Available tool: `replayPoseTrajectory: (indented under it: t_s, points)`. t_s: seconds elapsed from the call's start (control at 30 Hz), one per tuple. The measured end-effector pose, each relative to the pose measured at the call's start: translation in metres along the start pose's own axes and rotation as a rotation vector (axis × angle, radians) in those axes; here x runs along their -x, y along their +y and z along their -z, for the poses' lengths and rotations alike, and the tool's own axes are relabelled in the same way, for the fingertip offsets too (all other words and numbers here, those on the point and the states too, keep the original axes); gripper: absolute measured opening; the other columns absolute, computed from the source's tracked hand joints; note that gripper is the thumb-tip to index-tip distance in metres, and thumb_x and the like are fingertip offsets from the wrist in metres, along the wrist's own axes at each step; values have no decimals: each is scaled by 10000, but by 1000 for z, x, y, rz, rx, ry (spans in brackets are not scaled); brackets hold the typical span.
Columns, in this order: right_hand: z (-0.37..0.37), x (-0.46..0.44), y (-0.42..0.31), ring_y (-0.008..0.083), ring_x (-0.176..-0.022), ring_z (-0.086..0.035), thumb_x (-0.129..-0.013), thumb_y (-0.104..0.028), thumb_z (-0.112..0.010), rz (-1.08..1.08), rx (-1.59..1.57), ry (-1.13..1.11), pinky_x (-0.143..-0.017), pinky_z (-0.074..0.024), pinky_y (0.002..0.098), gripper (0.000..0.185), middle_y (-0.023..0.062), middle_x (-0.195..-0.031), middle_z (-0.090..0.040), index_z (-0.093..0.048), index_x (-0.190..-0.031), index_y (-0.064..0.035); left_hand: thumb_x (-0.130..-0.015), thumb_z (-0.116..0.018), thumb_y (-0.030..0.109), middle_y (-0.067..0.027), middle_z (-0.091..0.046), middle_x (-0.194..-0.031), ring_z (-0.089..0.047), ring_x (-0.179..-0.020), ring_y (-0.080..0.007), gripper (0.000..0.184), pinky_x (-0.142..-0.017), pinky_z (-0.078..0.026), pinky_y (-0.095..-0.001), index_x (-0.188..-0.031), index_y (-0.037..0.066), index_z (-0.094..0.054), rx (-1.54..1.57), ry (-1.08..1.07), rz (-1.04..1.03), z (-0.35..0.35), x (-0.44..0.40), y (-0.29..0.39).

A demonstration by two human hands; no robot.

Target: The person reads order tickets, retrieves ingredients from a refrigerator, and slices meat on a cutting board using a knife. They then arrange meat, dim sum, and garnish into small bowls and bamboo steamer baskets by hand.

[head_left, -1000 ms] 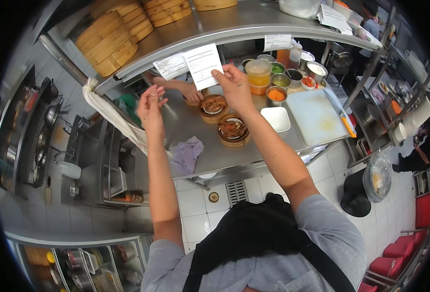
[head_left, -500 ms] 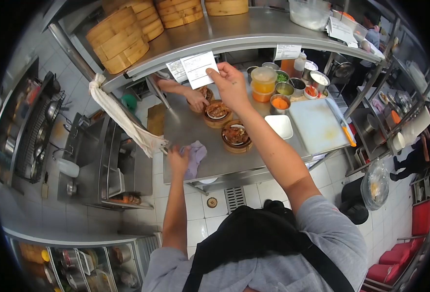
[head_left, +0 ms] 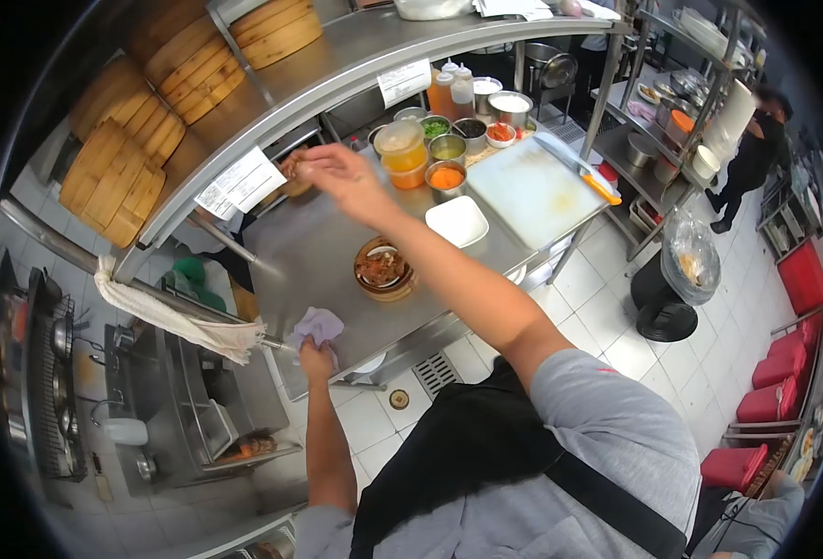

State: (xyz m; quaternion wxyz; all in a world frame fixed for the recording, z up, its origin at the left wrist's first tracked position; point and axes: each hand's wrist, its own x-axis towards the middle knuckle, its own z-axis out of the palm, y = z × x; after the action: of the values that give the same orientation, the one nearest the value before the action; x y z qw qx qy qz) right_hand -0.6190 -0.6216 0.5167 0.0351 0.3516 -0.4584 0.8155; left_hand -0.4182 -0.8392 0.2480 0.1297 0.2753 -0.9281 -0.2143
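My right hand (head_left: pixel 337 179) is raised under the shelf, its fingers stretched out and holding nothing that I can see. Just left of it, paper order slips (head_left: pixel 242 184) hang from the shelf's edge, apart from the fingers. Low at the counter's near left corner, my left hand (head_left: pixel 315 359) is closed on a purple cloth (head_left: pixel 319 324). Between the two hands, a small bamboo steamer basket (head_left: pixel 395 294) holds dark, saucy pieces of food around a white dish. Another steamer basket (head_left: pixel 297 185) is partly hidden behind my right hand.
A white square bowl (head_left: pixel 457 222) and a cutting board (head_left: pixel 534 191) with an orange-handled knife (head_left: pixel 602 189) lie on the right. Sauce tubs (head_left: pixel 402 154) stand behind. Stacked steamers (head_left: pixel 111 182) fill the shelf. A towel (head_left: pixel 174 307) hangs left; a person (head_left: pixel 754 149) stands far right.
The slip left my right hand and now hangs at the shelf's edge. My left hand has closed on the cloth. The view turned, and the other person's hand at the baskets is out of sight.
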Motion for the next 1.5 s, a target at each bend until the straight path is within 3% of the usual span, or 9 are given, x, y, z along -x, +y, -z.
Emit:
replayPoseTrajectory:
  t_s: [0.33, 0.53, 0.6, 0.7, 0.87, 1.2, 1.27, 1.37, 1.5]
  points:
    - [175, 70, -29, 117, -846, -625, -933, -276, -575, -310, 143, 257, -732, -489, 254, 250, 61, -925, -670, -608, -830, -51, -781, -641, 193, -247, -636, -950, -600, -930, -436, 367, -846, -472, -473, -1091, 3, -589, 112, 329, -136, -28, -23, -44]
    - [144, 150, 4, 139, -802, -603, -841, -108, -573, -387, 338, -273, -729, -490, 280, 113, 71, -897, -666, -604, -905, -20, -809, -624, 194, -207, -566, -1173, -567, -1050, -409, 483, -907, -466, -459, -1243, 18, -507, 0, -196, -36, 10, -23, -11]
    - [121, 166, 21, 224, -868, -635, -839, -136, -591, -476, 521, -536, -781, -503, 340, 219, 118, -951, -669, -611, -1023, -19, -863, -602, 253, -145, -521, -1271, -568, -1094, -307, 484, -916, -474, -446, -1282, 43, -482, 769, -352, 319, 26, -5, 21]
    - [77, 187, 73, 337, -949, -617, -798, -110, -593, -300, 800, -614, -814, -500, 416, 349, 190, -1045, -628, -590, -1135, -19, -917, -567, 287, -110, -525, -1260, -571, -1077, -246, 488, -920, -480, -422, -1328, 61, -432, 1278, -224, 206, 45, 38, 61]
    - [-13, 214, 94, 377, -1260, -401, -794, -151, -562, -293, 1058, -1139, -928, -411, 504, 384, 223, -1273, -493, -619, -1158, -43, -935, -577, 292, -126, -529, -1250, -544, -1124, -249, 503, -913, -479, -411, -1334, 45, -399, 1686, -278, 419, 55, 74, 125]
    - [-8, 221, 69, 410, -1358, -253, -834, -168, -585, -19, 845, -1090, -1045, -310, 522, 390, 236, -1492, -208, -588, -1217, -90, -887, -566, 77, -137, -601, -1094, -599, -983, -230, 299, -842, -490, -333, -1161, -27, -509, 1157, 431, 327, 57, 37, 86]
    - [20, 198, 36, 386, -1327, -331, -856, -196, -613, -184, 484, -935, -1022, -369, 442, 382, 233, -1452, -298, -572, -1225, -104, -865, -574, 73, -159, -599, -1095, -591, -968, -264, 355, -856, -479, -363, -1195, -32, -497, 539, 562, 127, 59, 6, 57]
    - [75, 142, -5, 270, -988, -594, -818, -196, -652, -410, 366, -601, -863, -467, 383, 332, 127, -1091, -612, -606, -1116, -56, -835, -642, 192, -195, -606, -1054, -582, -983, -297, 458, -875, -464, -392, -1207, -29, -491, 479, 595, -85, 50, -29, 37]
    - [154, 43, -29, 172, -1000, -580, -914, -142, -583, -133, 204, -30, -888, -465, 306, 213, 77, -1058, -613, -583, -1099, -36, -699, -736, 525, -238, -439, -1365, -316, -1325, -384, 926, -1083, -289, -474, -1407, 49, -376, -101, -188, -124, 10, -41, -4]
